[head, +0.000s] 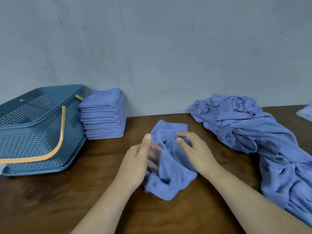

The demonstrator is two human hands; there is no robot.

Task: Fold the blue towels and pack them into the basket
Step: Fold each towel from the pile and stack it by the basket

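Note:
A crumpled blue towel (168, 168) lies on the brown table in front of me. My left hand (140, 159) grips its left side with fingers tucked into the cloth and the thumb raised. My right hand (195, 151) holds the right side with fingers curled into the folds. A stack of several folded blue towels (103, 114) stands against the wall at the back left. Beside the stack sits a dark blue perforated basket (38, 132) with an orange handle (55, 147), tilted toward me.
A large heap of unfolded blue towels (263, 137) runs along the table's right side to the front right edge. The corner of a pale item (305, 113) shows at the far right. A grey wall closes the back.

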